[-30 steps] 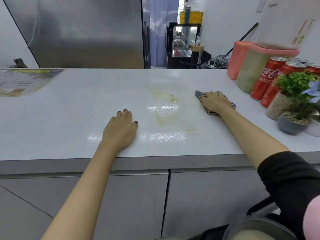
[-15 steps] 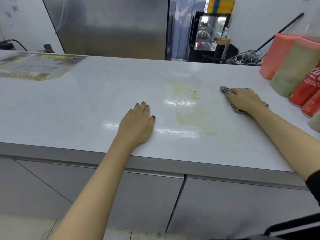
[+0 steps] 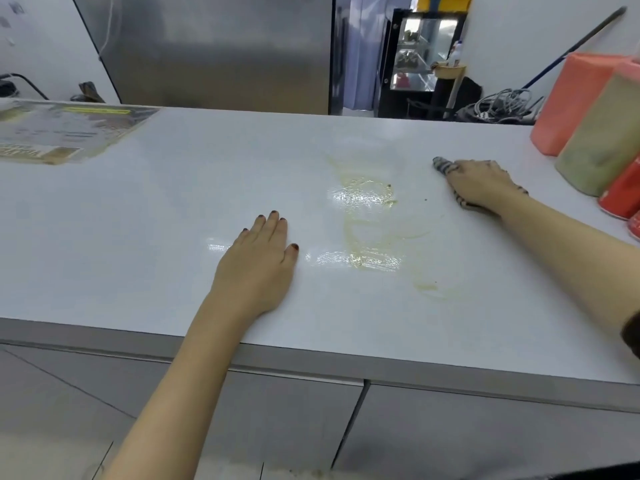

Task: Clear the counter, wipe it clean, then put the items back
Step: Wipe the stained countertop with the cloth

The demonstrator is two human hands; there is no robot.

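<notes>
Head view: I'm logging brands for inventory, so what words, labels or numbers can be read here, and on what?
None can be read.
Laminated sheet at the counter's far left: printed lines and a yellow bar, too blurred to read.
Red cans at the right edge: cut off, no lettering legible.
Pink-lidded containers: no label visible.

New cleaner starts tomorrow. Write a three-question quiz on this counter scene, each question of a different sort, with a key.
1. True or false: the left hand lies flat on the counter, holding nothing.
2. What is under the right hand? A) sponge B) striped cloth C) paper towel
3. Fill in: the yellowish smear lies ______ the two hands.

Key
1. True
2. B
3. between
</notes>
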